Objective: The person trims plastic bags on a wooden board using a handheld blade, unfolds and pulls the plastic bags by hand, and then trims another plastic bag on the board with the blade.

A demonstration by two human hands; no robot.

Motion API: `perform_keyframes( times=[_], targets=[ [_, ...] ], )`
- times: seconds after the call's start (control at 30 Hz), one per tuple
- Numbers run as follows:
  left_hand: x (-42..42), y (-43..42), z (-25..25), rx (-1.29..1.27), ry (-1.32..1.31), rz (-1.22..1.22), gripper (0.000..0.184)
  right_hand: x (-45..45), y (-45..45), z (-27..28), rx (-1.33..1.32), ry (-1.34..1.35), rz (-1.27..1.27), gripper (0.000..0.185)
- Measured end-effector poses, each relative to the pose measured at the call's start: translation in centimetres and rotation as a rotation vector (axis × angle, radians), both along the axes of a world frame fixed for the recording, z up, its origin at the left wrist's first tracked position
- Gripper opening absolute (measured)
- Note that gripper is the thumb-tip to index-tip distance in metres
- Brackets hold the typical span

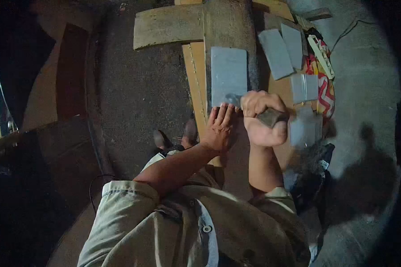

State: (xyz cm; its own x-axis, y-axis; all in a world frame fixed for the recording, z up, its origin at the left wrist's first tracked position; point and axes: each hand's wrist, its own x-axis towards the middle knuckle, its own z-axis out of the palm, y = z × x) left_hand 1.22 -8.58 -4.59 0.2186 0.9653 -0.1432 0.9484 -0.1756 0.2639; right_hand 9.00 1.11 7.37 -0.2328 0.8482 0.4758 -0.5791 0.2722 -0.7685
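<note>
Floor: dark ground runs beside the wooden board I watch from afar.
Grey sheet: flat on the board, just ahead of the hands.
Left hand: grip released, fingers extended, fingertips at the sheet's near edge.
Right hand: grip clenched around a dark blocky object.
Right side: more grey sheets, near patterned cloth.

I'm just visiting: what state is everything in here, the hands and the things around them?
Left hand: open, fingers spread at the slab's near end
Right hand: closed around a dark object, blurred
Dark object: gripped; its full shape is hidden
Grey slab: lying flat
Two grey pieces at upper right: lying close together, slanted
White slotted strip: lying slantwise
Patterned cloth: rumpled
</note>
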Motion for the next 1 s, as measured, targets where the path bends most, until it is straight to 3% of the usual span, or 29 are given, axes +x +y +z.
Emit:
perform_keyframes(
  times=[0.03, 0.13, 0.23, 0.3, 0.43, 0.63, 0.7, 0.77, 0.83, 1.0],
  targets=[
    [0.1, -0.1, -0.1, 0.003, -0.004, -0.009, 0.065, 0.2, 0.3, -0.5, -0.018, -0.085, -0.026, 0.057],
    [-0.3, -0.3, 0.0, 0.045, -0.24, 0.011, 0.071, 0.9, 0.1, 0.2, -0.032, 0.008, -0.03, 0.058],
    [-0.5, 0.0, 1.1, 0.02, -0.197, -0.007, 0.076, 1.4, -0.1, 0.7, -0.021, 0.142, 0.037, 0.056],
    [-0.3, 0.2, 1.4, -0.02, -0.211, 0.002, 0.078, 1.6, 0.4, -0.5, -0.038, -0.013, 0.016, 0.057],
    [-0.4, 0.3, 1.5, 0.057, -0.255, 0.021, 0.074, 2.0, 0.7, 0.3, 0.02, 0.082, -0.02, 0.057],
    [-0.5, -0.1, 0.5, 0.035, -0.13, -0.026, 0.068, 3.4, 1.1, -0.3, -0.049, -0.031, -0.065, 0.059],
    [-0.6, 0.3, 0.6, 0.01, -0.092, -0.052, 0.067, 3.5, 0.9, 0.1, 0.088, 0.031, -0.08, 0.059],
    [-0.4, 0.0, 0.2, 0.044, -0.245, 0.014, 0.08, 4.0, 0.9, 0.0, 0.062, 0.028, -0.04, 0.058],
    [-0.2, -0.2, 0.7, 0.032, -0.256, 0.018, 0.08, 4.1, 1.3, -0.7, -0.057, -0.031, -0.052, 0.057],
    [-0.6, 0.5, 2.3, -0.027, -0.263, 0.043, 0.086, 4.3, 0.5, 0.0, -0.013, 0.081, -0.142, 0.055]
  ],
)
